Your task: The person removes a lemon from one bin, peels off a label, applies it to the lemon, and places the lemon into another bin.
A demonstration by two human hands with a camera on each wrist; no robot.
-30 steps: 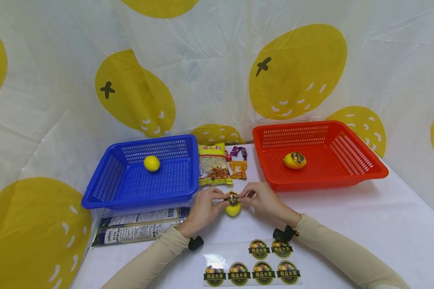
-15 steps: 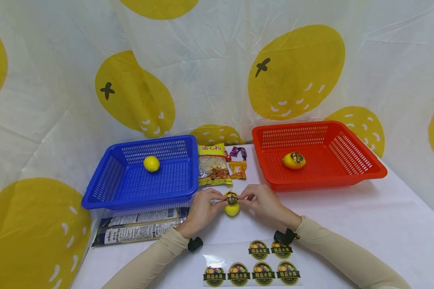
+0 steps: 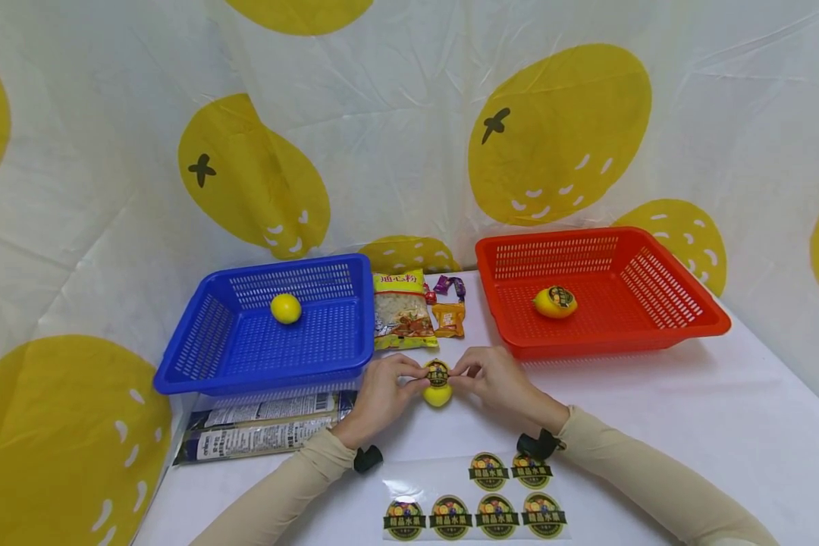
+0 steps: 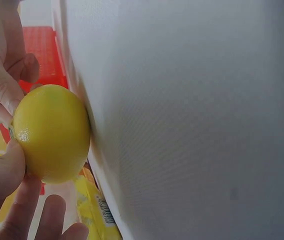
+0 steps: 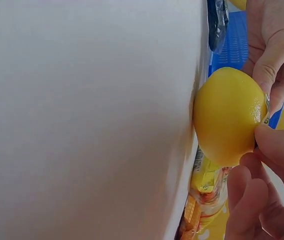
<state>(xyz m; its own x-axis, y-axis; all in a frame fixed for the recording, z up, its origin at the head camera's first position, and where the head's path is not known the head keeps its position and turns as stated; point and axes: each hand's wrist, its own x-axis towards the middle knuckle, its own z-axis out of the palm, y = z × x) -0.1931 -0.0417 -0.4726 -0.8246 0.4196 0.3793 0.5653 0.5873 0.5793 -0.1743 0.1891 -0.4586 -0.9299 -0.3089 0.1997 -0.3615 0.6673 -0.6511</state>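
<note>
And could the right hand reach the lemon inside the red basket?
Probably yes: that lemon lies in the open-topped red basket near the right hand, though its fingers pinch the sticker on another lemon.

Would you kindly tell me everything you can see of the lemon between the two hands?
The lemon is plump, oval and bright yellow, with smooth, slightly glossy skin. It rests on the white tabletop, nearer the person than the red basket. A round dark sticker with pale characters lies against its upper side; the left hand and right hand pinch the sticker's opposite edges. Whether it has fully stuck is unclear.
</note>
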